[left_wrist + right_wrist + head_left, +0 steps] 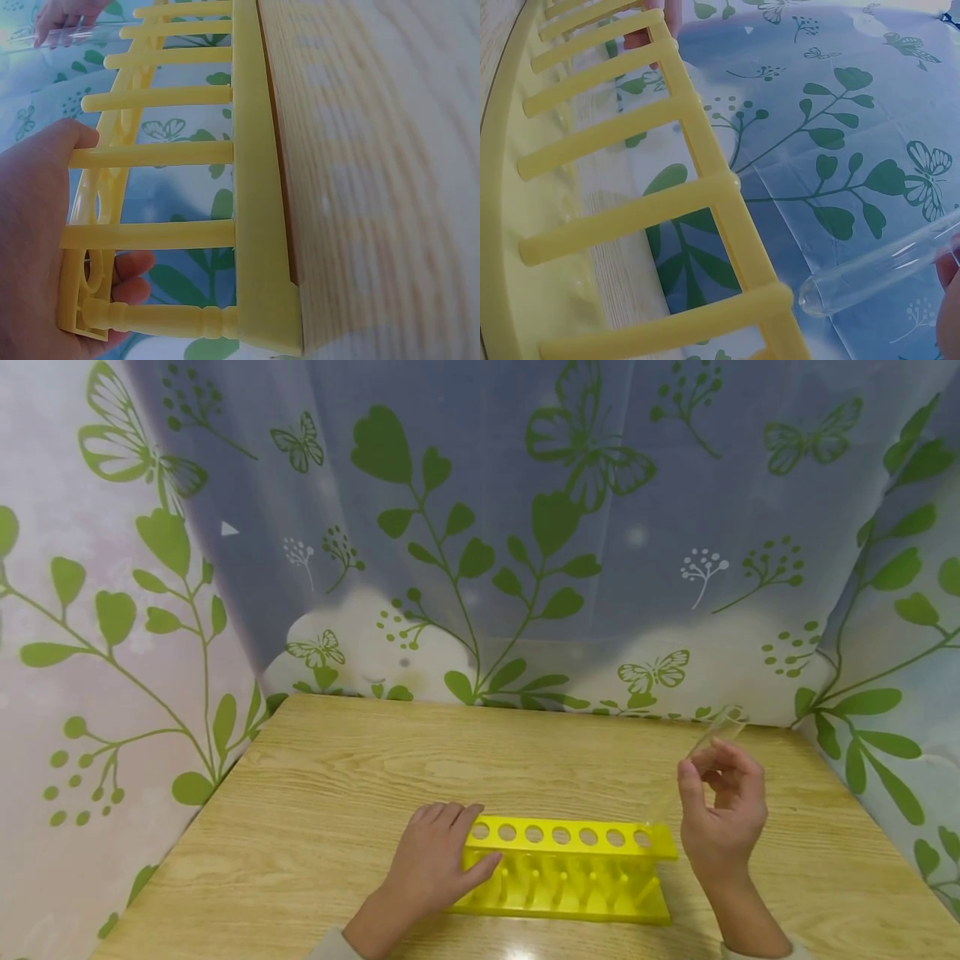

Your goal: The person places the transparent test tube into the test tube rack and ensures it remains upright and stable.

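Note:
A yellow test tube rack, with a row of round holes along its top bar and pegs below, stands on the wooden table. My left hand grips its left end, thumb in front and fingers over the top bar; in the left wrist view that thumb lies along the bar. A clear test tube is pinched between the thumb and fingers of my right hand. The tube slants, its rounded bottom close to the rack's right end hole and its upper end pointing up and right.
The wood-grained table reaches back to a hanging cloth printed with green leaves and butterflies. Similar patterned cloth closes off the left and right sides.

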The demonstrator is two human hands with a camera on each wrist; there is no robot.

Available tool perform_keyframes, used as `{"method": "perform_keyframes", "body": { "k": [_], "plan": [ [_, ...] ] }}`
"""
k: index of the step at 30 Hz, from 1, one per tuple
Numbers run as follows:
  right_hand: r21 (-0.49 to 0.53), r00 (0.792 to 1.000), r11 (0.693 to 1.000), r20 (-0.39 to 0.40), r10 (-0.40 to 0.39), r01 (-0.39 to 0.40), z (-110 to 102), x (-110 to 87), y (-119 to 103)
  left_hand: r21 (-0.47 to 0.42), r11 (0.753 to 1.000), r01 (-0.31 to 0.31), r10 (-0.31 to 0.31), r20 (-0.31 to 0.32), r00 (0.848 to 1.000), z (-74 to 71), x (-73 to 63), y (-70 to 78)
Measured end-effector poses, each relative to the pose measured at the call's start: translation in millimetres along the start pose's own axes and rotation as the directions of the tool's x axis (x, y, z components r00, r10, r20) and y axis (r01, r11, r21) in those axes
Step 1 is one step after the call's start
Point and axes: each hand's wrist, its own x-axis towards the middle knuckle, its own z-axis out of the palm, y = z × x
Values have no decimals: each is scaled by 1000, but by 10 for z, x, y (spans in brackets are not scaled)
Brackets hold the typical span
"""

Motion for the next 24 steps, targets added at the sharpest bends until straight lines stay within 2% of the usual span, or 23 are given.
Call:
{"method": "perform_keyframes", "body": {
  "k": [10, 24],
  "plan": [
    [21, 999, 1000, 33, -4, 3, 2, -27, 12, 5, 1000, 5, -5, 11, 1000, -4, 1, 6],
    [-3, 997, 1000, 80, 17, -17, 26, -69, -10, -9, 1000, 1, -1, -2, 1000, -4, -3, 7]
  ]
}}
